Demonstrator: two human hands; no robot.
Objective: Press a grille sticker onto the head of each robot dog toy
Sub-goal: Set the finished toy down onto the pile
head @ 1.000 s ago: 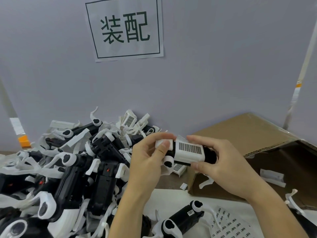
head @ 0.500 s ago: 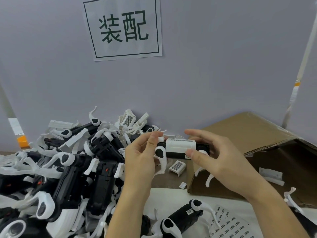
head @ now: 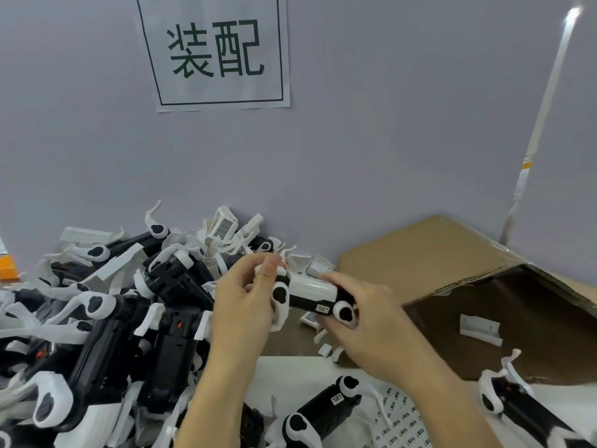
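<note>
Wall sign (head: 217, 50): "装配" in framed box. Toy labels, sticker sheet print unreadable.

A pale lilac-grey wall (head: 387, 140) filled most of what I saw, evenly lit, with no shadows to speak of. A white paper sign (head: 216, 50) was stuck to it, two large dark characters inside a thin printed frame. To the right a white strip (head: 546, 101) ran up the corner at a slant, catching a bright glare near its top. Low at the far left edge sat something small and orange (head: 6, 268).
</note>
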